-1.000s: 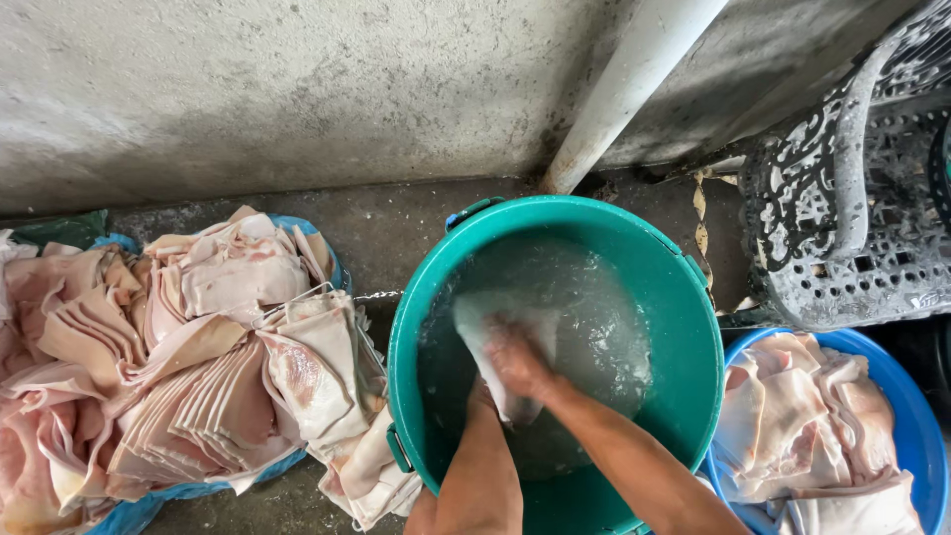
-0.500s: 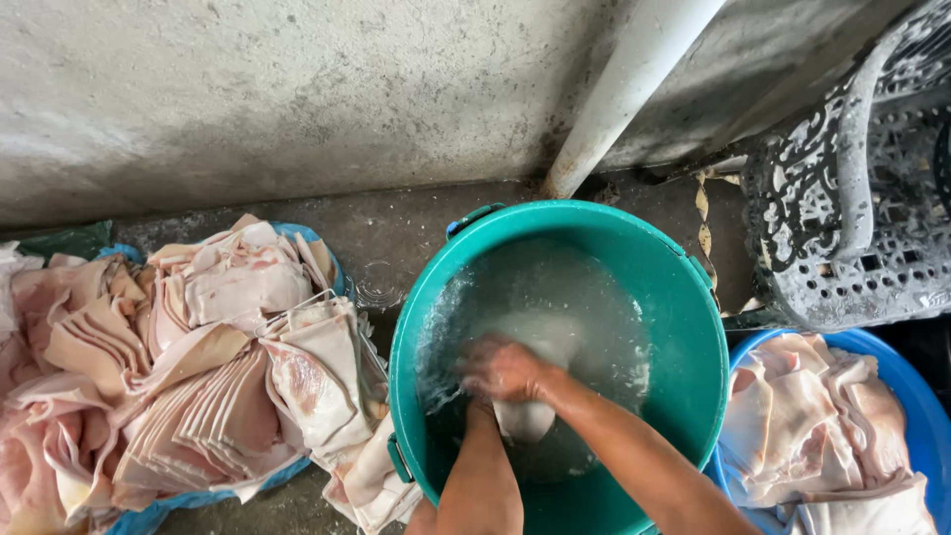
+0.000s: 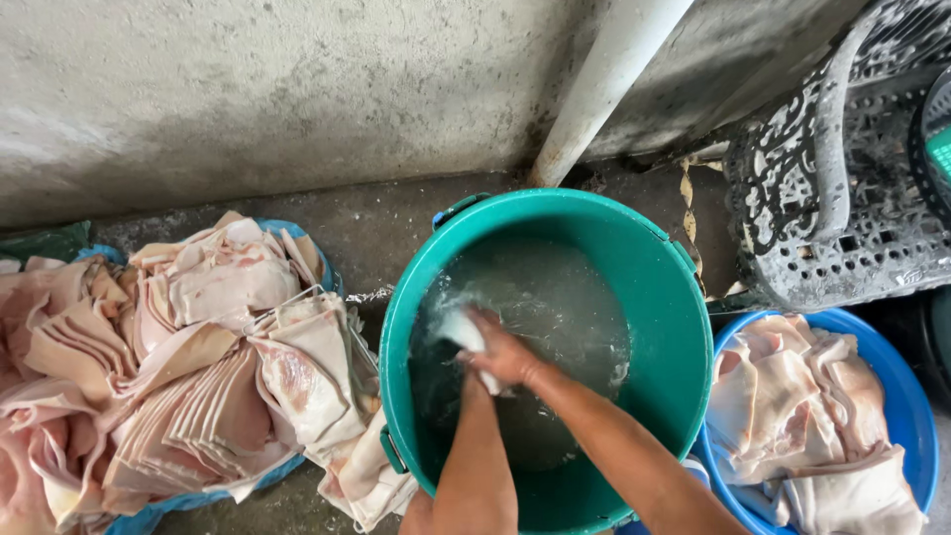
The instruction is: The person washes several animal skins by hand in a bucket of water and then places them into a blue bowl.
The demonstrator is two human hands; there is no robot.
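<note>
Your two hands meet in the cloudy water of the teal bucket (image 3: 684,297), where you work one pale sheet of pork skin (image 3: 458,329) just under the surface, left of the bucket's middle. Your right hand (image 3: 510,355) lies over the piece with its fingers curled around it; your left hand (image 3: 474,378) comes up beneath and is mostly hidden by the right hand and the water, so you cannot tell how firmly it grips, only that it is at the same piece. Foam and ripples ring the spot where the hands meet.

To the left, a heaped pile of pink-and-cream skins (image 3: 168,367) overflows a blue tub (image 3: 297,238), spilling over its near edge onto the concrete floor (image 3: 396,223). To the right, a second blue basin (image 3: 916,396) holds a smaller, flatter stack of skins (image 3: 802,416).

Judged from how the piles lie, the work looks well short of half done: the left heap is far the larger, the right basin only partly filled, and one piece is in the water now.

A white pipe (image 3: 609,84) runs up the grey wall (image 3: 248,89) behind the bucket, and an ornate dark metal chair (image 3: 832,188) stands far right.
</note>
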